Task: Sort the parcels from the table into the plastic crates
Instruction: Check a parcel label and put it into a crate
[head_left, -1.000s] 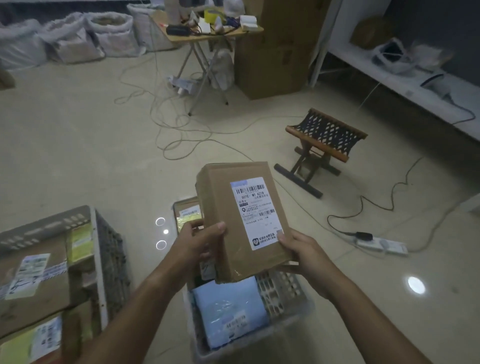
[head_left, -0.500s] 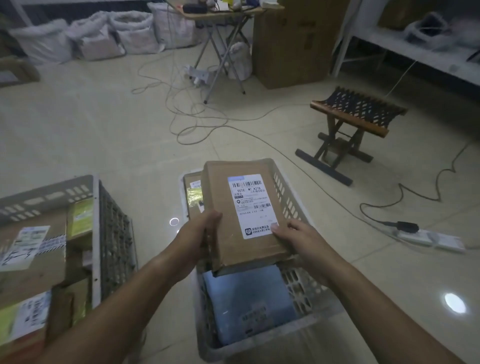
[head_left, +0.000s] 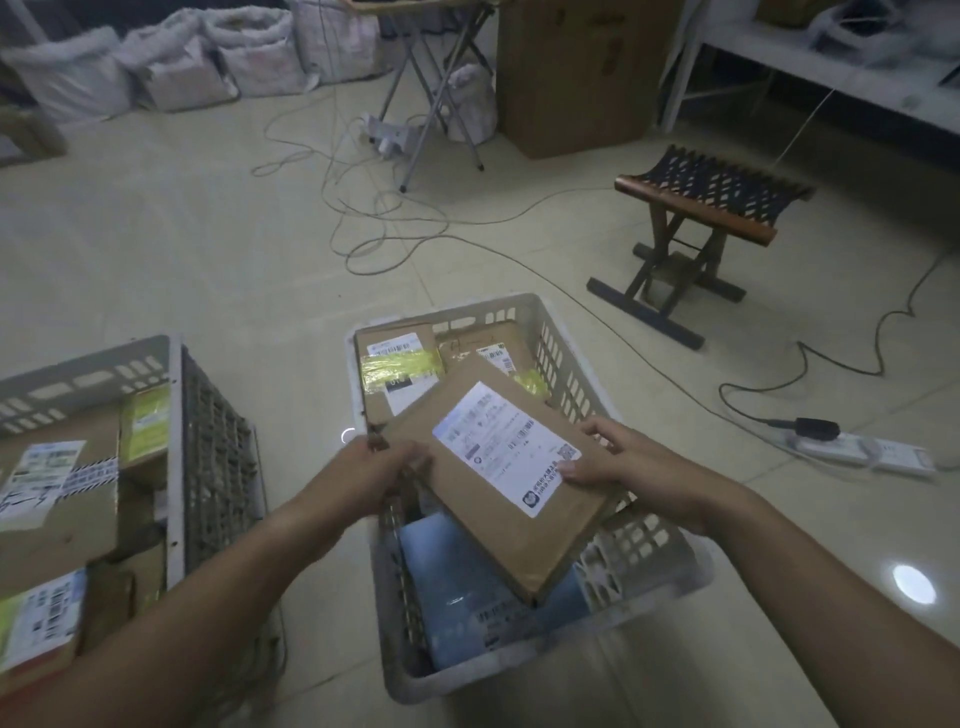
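Now we hold the brown parcel (head_left: 498, 467) tilted over the middle crate (head_left: 644, 566), left hand (head_left: 371, 470) and right hand (head_left: 631, 467) fingers gripping its edges.

Two bare forearms, left grip (head_left: 371, 475) and right grip (head_left: 631, 470), no sleeves, rings or watch in view

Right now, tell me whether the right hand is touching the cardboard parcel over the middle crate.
Touching. The head view shows the right hand with its thumb pressed onto the cardboard parcel beside the label, fingers curled round its far edge.

2 crates (head_left: 524, 312), 2 hands (head_left: 363, 473), 1 stool (head_left: 706, 208), 4 sacks (head_left: 249, 52)
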